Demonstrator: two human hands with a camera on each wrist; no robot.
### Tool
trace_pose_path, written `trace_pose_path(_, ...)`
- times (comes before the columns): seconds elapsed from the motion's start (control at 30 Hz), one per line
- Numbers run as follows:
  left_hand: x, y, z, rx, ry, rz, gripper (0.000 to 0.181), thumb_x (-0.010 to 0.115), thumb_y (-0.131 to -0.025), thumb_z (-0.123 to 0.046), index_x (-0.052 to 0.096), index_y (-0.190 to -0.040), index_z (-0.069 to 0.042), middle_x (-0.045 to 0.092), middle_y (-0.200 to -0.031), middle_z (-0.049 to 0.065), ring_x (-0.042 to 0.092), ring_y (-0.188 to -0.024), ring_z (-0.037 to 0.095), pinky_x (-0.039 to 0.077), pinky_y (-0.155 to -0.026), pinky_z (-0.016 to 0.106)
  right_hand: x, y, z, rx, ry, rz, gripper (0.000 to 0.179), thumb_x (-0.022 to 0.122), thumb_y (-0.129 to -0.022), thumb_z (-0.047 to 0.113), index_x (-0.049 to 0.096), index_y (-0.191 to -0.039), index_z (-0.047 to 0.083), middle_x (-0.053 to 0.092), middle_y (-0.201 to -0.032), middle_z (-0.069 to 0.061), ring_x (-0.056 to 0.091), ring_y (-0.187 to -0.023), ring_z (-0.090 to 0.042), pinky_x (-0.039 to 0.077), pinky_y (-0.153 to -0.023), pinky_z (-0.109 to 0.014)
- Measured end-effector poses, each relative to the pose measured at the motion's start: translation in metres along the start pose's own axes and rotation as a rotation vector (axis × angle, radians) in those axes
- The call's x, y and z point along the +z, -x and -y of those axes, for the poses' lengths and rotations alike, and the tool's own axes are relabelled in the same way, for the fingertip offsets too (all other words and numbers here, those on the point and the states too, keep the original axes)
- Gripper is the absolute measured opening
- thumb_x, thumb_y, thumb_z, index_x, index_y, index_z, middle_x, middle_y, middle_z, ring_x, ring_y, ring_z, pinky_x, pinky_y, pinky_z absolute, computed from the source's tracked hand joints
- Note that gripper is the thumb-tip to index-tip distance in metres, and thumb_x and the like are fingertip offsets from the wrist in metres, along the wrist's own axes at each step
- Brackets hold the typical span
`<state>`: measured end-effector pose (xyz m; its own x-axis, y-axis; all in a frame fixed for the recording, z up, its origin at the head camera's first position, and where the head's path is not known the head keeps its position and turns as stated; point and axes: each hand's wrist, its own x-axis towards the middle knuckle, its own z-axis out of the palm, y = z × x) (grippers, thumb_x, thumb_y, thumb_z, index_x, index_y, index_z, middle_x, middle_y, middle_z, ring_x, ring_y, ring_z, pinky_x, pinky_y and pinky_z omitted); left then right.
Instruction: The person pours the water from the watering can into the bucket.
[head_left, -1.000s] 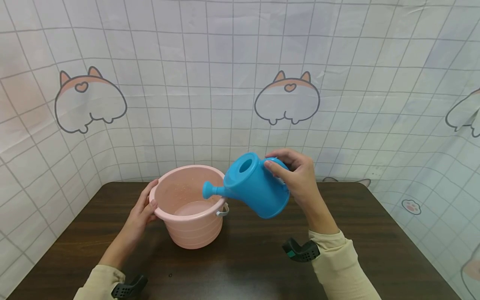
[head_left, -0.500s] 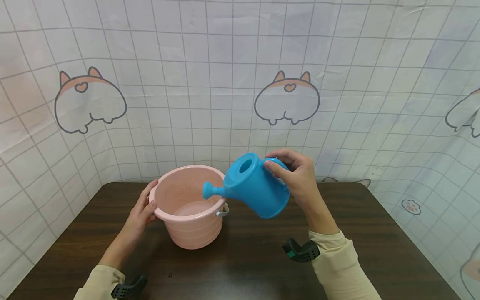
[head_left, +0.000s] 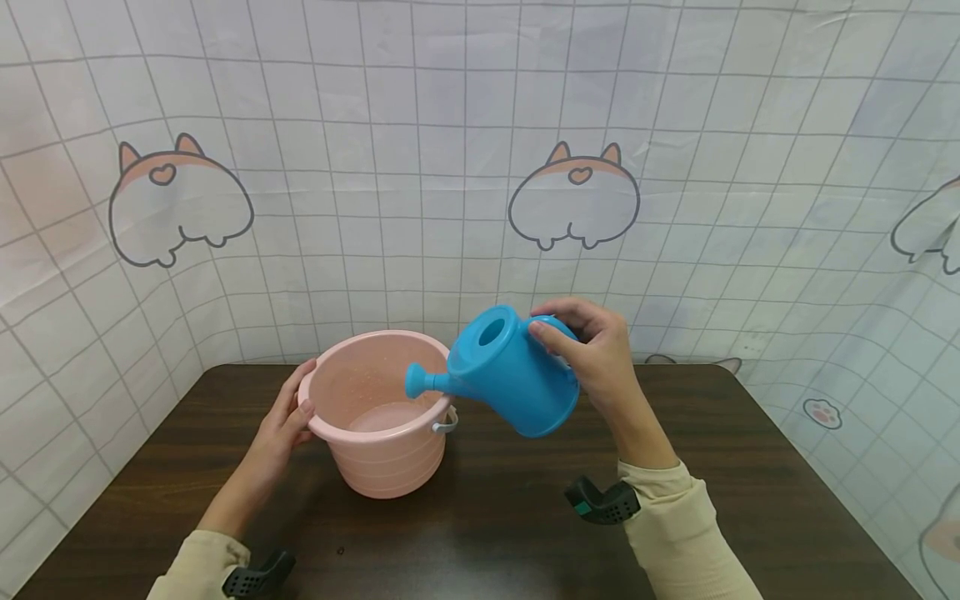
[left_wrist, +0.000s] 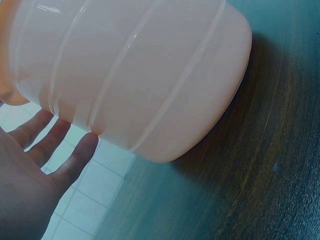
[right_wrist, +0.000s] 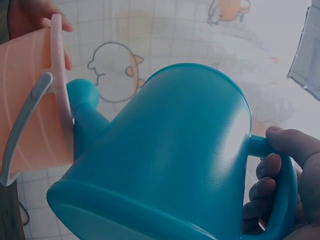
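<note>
A pink bucket (head_left: 386, 467) stands on the dark table at centre-left, with small droplets on its inner wall. My left hand (head_left: 279, 423) holds its left side, thumb at the rim; in the left wrist view several fingers (left_wrist: 80, 155) reach the ribbed outer wall. My right hand (head_left: 592, 350) grips the handle (right_wrist: 286, 200) of a blue watering can (head_left: 517, 375), raised above the table. The can leans left, its round spout head (head_left: 417, 381) over the bucket's right rim. A hole in the can's top shows; what is inside it is hidden.
The dark wood table (head_left: 510, 533) runs back to a white grid-patterned curtain (head_left: 450, 167) with cartoon animal prints. The bucket's grey carry handle (right_wrist: 25, 125) hangs on its right side. Each wrist wears a black band (head_left: 603, 500).
</note>
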<state>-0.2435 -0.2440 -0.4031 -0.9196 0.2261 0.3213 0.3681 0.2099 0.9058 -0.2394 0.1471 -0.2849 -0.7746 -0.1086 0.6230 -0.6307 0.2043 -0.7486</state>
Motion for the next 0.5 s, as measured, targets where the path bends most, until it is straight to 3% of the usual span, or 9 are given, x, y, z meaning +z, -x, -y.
trace_pose_path(0.5, 0.0008, 0.0002, -0.0009, 0.000, -0.013, -0.013, 0.050, 0.029, -0.100, -0.020, 0.013, -0.147, -0.026, 0.032, -0.136, 0.019, 0.053, -0.106, 0.007, 0.048, -0.080, 0.021, -0.0001, 0.0003, 0.0009, 0.009, -0.010, -0.002, 0.024, 0.066, -0.083, 0.018, 0.064, -0.103, 0.005, 0.066, -0.087, 0.007, 0.062, -0.082, -0.017, 0.053, -0.074, -0.032)
